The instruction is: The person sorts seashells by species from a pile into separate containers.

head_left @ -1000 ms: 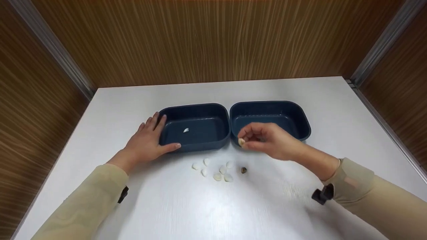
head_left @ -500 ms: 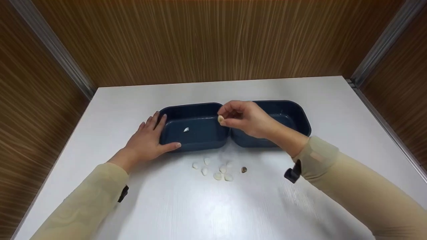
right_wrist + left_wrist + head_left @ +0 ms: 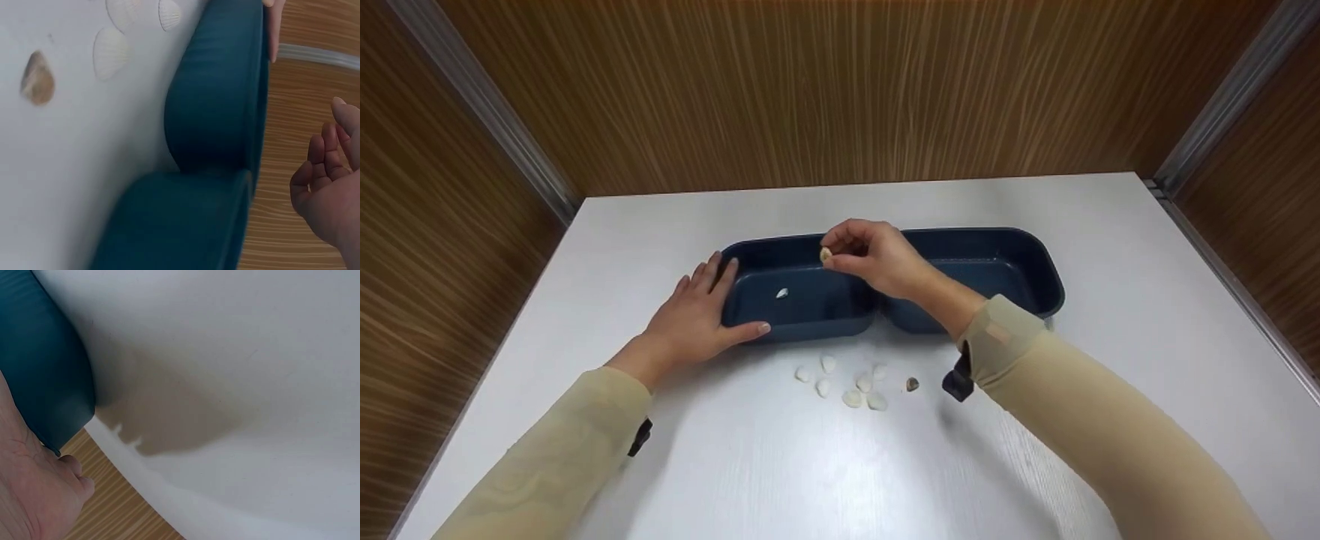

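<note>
My right hand (image 3: 885, 259) pinches a small pale, yellowish seashell (image 3: 826, 255) between thumb and fingertips, above the rear right part of the left dark blue bin (image 3: 817, 330). In the right wrist view the thumb and fingers are curled, but the shell is not visible. My left hand (image 3: 686, 319) rests on the left end of that bin, fingers spread over the side rim and thumb along the front rim. A single whitish shell (image 3: 782, 293) lies on its floor. Several white ribbed shells (image 3: 852, 398) and one brown shell (image 3: 913, 384) lie on the table before the bins.
A second dark blue bin (image 3: 1039, 289) stands directly right of the first, partly covered by my right forearm. Both are on a white table (image 3: 810, 480). Wood-grain panels (image 3: 840, 90) enclose the back and sides.
My right hand has moved left and farther back, from the right bin's front edge to over the left bin, carrying the seashell. My left hand has stayed in place.
</note>
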Demonstrator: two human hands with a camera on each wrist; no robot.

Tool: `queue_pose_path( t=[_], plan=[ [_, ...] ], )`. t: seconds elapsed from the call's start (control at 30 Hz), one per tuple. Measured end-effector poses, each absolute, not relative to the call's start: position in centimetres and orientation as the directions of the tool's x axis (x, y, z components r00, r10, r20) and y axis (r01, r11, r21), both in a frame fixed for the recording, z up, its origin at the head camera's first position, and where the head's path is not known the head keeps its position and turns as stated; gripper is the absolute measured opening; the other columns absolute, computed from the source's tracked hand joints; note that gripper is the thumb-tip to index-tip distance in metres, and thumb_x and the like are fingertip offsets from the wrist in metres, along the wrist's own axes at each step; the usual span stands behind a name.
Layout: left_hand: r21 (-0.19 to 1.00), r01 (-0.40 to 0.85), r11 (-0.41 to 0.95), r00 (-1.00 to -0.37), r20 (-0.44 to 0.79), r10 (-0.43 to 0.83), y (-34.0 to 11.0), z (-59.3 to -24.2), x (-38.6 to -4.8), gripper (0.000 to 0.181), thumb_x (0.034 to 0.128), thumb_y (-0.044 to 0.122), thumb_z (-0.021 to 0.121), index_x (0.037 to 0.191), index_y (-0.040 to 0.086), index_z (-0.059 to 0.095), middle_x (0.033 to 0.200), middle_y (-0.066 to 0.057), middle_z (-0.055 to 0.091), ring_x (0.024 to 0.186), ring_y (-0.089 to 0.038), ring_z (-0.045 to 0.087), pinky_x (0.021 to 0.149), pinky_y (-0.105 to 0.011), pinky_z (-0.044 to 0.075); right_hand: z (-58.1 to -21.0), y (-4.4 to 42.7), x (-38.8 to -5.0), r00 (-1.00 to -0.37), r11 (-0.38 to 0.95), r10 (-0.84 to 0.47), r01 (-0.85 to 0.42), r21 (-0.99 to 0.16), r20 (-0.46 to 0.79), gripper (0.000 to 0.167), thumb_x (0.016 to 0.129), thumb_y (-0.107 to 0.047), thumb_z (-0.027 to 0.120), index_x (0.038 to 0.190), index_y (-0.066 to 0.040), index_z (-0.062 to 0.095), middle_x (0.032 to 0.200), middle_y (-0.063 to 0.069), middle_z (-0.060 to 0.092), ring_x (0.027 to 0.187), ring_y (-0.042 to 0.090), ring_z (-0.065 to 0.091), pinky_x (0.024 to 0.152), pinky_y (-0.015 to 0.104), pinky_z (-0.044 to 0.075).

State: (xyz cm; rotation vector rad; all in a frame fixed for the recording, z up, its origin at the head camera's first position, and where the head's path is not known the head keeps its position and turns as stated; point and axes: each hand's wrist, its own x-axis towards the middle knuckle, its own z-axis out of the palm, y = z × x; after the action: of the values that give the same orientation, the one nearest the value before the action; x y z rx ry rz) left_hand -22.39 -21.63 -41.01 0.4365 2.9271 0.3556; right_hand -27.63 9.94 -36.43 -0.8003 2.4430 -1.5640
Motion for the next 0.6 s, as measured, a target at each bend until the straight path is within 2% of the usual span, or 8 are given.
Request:
queue_pose_path(
  t=[0.6],
  plan=[
    [0.258, 0.280, 0.925, -0.942, -0.112, 0.316, -21.7, -40.9, -22.2, 0.126, 0.0872, 0.094, 0.043, 0.171, 0.009, 0.002, 0.177, -0.019, -0.005, 0.162, -0.041, 0.003, 0.130, -0.056, 0.005, -39.9, 7.2, -29.0, -0.855, 0.356, -0.480, -0.392, -0.848, 0.194, 0.018, 0.098, -0.009, 0.079, 0.114, -0.003, 0.074, 0.102, 0.006, 0.074, 0.094, 0.017, 0.067, 0.085, 0.027, 0.053]
  ],
)
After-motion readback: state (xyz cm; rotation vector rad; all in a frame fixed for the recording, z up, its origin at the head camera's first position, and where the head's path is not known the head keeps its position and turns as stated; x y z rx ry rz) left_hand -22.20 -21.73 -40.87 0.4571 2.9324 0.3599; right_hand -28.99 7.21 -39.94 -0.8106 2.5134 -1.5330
